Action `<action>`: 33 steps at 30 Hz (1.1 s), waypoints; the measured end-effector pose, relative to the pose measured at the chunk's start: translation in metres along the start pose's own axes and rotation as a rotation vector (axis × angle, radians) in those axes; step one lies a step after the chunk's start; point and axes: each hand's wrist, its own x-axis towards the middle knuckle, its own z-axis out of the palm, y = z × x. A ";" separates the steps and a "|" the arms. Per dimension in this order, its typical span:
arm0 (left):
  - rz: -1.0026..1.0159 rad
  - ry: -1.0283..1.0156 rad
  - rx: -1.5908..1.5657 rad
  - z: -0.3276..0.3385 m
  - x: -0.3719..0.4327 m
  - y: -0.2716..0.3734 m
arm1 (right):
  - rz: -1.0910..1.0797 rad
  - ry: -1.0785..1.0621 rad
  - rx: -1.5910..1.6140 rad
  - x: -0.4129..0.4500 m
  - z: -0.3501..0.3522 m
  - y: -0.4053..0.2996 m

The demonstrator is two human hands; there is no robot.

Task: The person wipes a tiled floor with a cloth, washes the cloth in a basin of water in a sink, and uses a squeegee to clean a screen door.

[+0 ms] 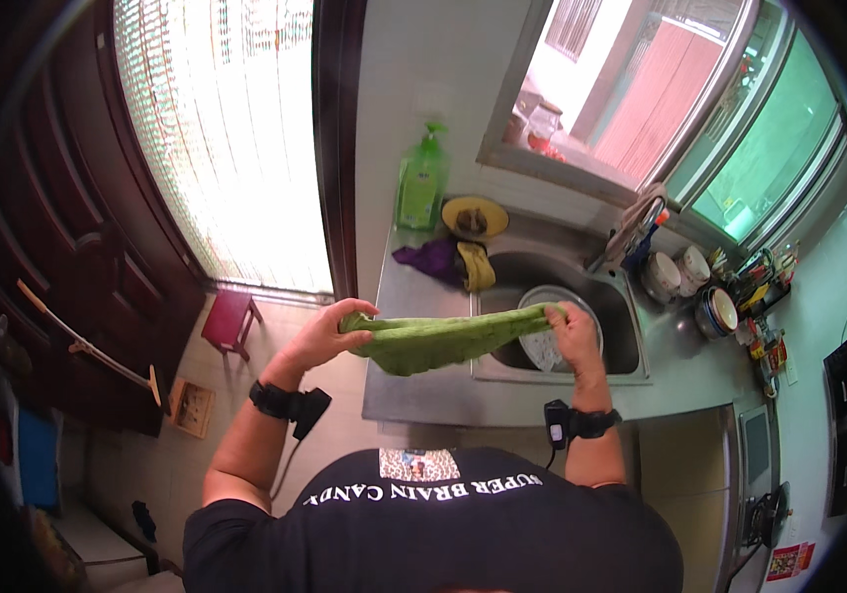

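A green cloth point(445, 342) is stretched between my two hands, its lower edge hanging loose in the middle. My left hand point(327, 333) pinches one end, to the left of the steel counter. The other end is gripped by my right hand point(576, 333), which is over the sink point(620, 311). Beneath the cloth and my right hand, a round, light-coloured basin or strainer point(542, 350) sits in the sink, partly hidden. Each wrist wears a black strap with a small device.
Behind the sink stand a green pump bottle point(419, 185), a yellow dish point(477, 216) with a brown item, a purple cloth point(431, 263) and a yellow cloth point(478, 267). The faucet point(627, 230) rises at the back right, near stacked bowls point(662, 276). A red stool point(230, 320) stands left.
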 end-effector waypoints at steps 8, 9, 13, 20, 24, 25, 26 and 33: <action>-0.093 -0.451 0.332 -0.008 -0.026 0.026 | 0.283 -0.416 0.487 -0.015 -0.025 -0.016; -0.157 -0.479 0.223 -0.011 -0.020 0.025 | 0.282 -0.449 0.515 -0.014 -0.020 -0.012; -0.169 -0.191 0.076 -0.008 0.004 -0.037 | 0.409 -0.367 0.334 -0.002 0.022 0.030; -0.368 0.033 0.795 0.070 -0.030 -0.103 | 0.019 -0.404 -0.396 -0.076 0.155 0.028; -0.341 -0.025 0.950 0.099 -0.031 -0.098 | 0.198 -0.422 -0.469 -0.070 0.193 0.030; -0.299 0.008 0.950 0.099 -0.027 -0.102 | 0.166 -0.323 -0.509 -0.063 0.200 0.035; -0.272 0.045 0.953 0.100 -0.022 -0.106 | 0.157 -0.284 -0.565 -0.055 0.206 0.041; -0.222 0.141 1.005 0.092 0.023 -0.114 | -0.016 -0.295 -0.663 0.007 0.229 0.057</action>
